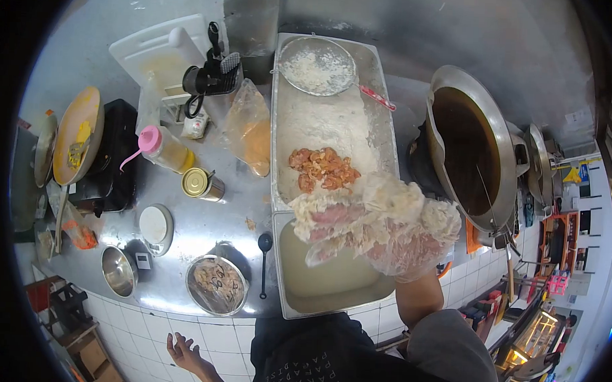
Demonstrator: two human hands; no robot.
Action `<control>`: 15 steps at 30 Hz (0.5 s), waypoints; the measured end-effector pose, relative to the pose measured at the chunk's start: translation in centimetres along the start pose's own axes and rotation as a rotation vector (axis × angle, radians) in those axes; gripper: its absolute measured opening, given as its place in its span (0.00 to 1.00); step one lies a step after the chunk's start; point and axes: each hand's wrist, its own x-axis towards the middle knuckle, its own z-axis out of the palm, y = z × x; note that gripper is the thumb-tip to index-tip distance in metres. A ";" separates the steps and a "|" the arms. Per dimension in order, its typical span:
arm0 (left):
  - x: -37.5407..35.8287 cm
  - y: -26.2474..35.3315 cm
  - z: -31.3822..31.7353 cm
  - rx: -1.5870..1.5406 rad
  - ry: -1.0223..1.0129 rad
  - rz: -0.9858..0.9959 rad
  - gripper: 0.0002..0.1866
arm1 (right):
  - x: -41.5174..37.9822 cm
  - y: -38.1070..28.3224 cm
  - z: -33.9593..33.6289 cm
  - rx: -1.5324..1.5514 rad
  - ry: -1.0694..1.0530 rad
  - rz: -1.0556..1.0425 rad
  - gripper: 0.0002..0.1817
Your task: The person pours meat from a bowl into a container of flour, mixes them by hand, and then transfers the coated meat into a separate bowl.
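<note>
My right hand (392, 228) wears a clear plastic glove thickly caked with wet flour. It is held over the edge between two metal trays, fingers stretched to the left and apart, with no piece of food visible in it. Just beyond it, raw meat pieces (323, 169) lie in a heap on white flour (322, 127) in the larger tray (390, 147). Below the hand, a smaller tray (286, 284) contains cloudy pale liquid (316, 275). My left hand (186, 354) is bare and hangs beside the counter over the floor, fingers apart, touching nothing.
A sieve (317, 67) with a red handle rests on the flour tray. At right stands a large wok (466, 149) of dark oil. On the left counter are a bowl of bagged meat (216, 284), a black spoon (264, 263), a can (202, 185) and a pink-capped bottle (164, 149).
</note>
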 end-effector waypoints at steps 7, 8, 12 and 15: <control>0.3 -0.3 0.3 0.012 -0.044 -0.005 0.23 | -1.1 0.0 0.3 -0.025 0.013 -0.040 0.31; 0.6 -0.7 0.2 0.008 -0.058 -0.014 0.23 | -1.3 0.0 0.3 -0.029 0.016 -0.044 0.31; 0.8 -1.2 0.1 -0.003 -0.078 -0.033 0.24 | -1.3 0.3 0.5 -0.052 0.026 -0.057 0.28; -0.1 -0.2 0.7 0.011 -0.040 -0.018 0.23 | -0.9 0.4 0.8 -0.093 0.033 -0.068 0.25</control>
